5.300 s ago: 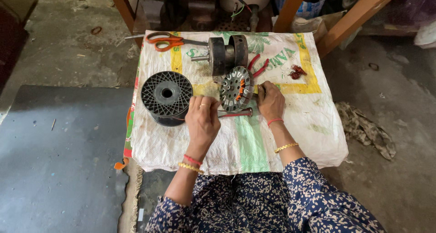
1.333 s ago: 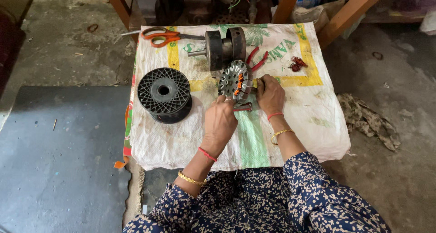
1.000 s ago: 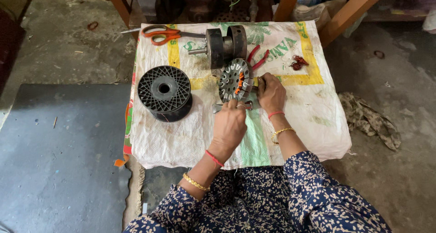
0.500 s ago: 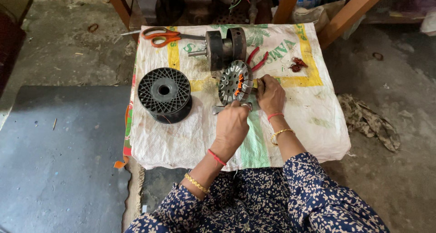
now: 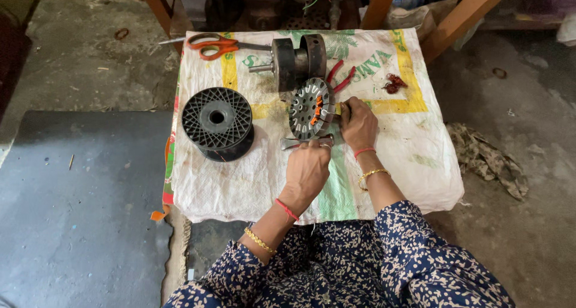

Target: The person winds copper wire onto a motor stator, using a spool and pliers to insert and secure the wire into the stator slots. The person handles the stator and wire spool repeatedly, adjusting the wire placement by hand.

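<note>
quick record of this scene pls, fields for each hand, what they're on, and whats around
left hand: on a metal tool lying below the slotted metal disc
right hand: grips the disc's right edge, holding it on edge
surface: white sack cloth over a low table
left of disc: black spool
behind disc: dark motor part, orange scissors, red pliers

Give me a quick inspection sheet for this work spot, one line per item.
Surface: low table draped in a white woven sack, stained.
Job's things: slotted metal stator held on edge; a metal tool lies below it.
Clutter: black mesh spool, orange-handled scissors, dark rotor with shaft, red-handled pliers, small red scrap.
Grippers: left hand at the stator's lower edge by the tool; right hand grips the stator's right side.
Cables: nothing seen on the table.
Surroundings: concrete floor, dark mat, rag, wooden legs.
</note>
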